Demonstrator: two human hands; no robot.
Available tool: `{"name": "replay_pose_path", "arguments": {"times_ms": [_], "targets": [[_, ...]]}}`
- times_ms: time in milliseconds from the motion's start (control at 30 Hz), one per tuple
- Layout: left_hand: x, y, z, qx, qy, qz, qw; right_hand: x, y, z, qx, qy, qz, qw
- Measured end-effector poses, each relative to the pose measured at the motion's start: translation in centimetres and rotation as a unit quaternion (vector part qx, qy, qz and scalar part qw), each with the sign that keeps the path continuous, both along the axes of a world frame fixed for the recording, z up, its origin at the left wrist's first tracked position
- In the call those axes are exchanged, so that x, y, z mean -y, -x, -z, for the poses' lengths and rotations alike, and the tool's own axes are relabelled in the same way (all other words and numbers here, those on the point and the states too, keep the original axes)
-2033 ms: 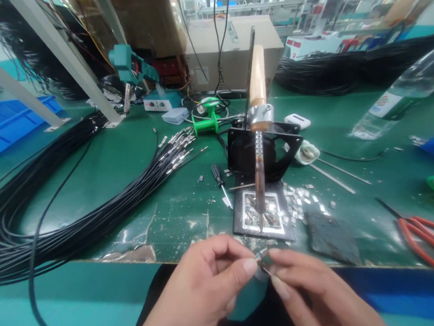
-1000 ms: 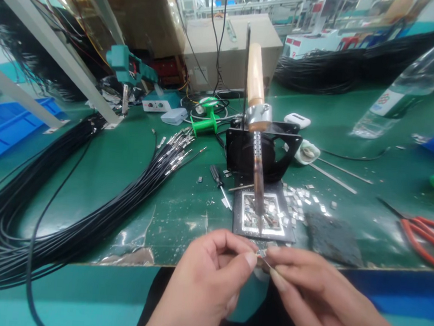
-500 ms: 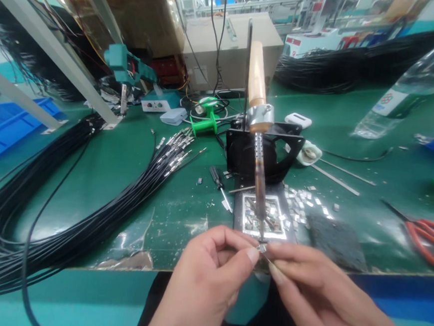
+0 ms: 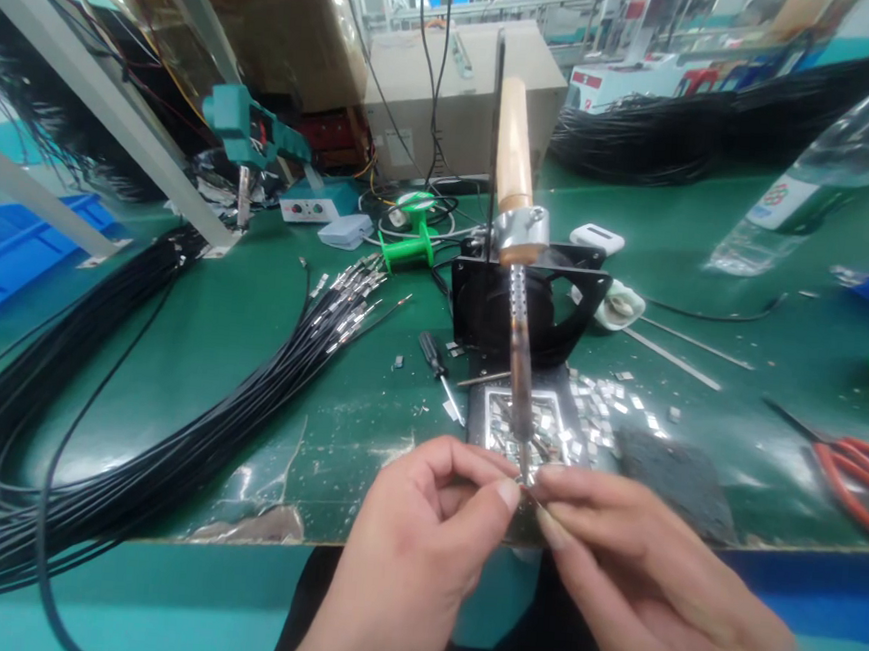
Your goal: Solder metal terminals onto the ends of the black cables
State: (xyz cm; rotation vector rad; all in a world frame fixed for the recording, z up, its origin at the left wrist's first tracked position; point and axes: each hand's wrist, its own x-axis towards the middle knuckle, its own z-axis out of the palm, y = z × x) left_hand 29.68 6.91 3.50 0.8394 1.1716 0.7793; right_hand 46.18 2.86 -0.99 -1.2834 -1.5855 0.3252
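My left hand (image 4: 416, 555) and my right hand (image 4: 647, 583) meet at the table's front edge, thumbs and forefingers pinched together on a tiny metal piece (image 4: 525, 485) that I can barely make out. The piece sits right at the tip of a soldering iron (image 4: 516, 292) with a wooden handle, fixed upright and pointing down. Behind the fingertips lies a black tray (image 4: 488, 410) holding several small metal parts.
A large bundle of black cables (image 4: 113, 391) with metal terminals covers the left of the green table. A black fan (image 4: 481, 309) stands behind the iron. Red-handled scissors (image 4: 845, 468), a dark pad (image 4: 664, 474), a plastic bottle (image 4: 814, 175) and a small screwdriver (image 4: 436, 361) lie around.
Both hands have risen a little from the table edge, bringing the pinched piece up to the soldering iron's tip.
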Motion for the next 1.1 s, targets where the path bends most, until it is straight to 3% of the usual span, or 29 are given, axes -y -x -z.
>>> {"name": "replay_pose_path", "arguments": {"times_ms": [1100], "targets": [[0.08, 0.08, -0.1, 0.0, -0.02, -0.013, 1.0, -0.66, 0.66, -0.34, -0.042, -0.047, 0.004, 0.998]]}}
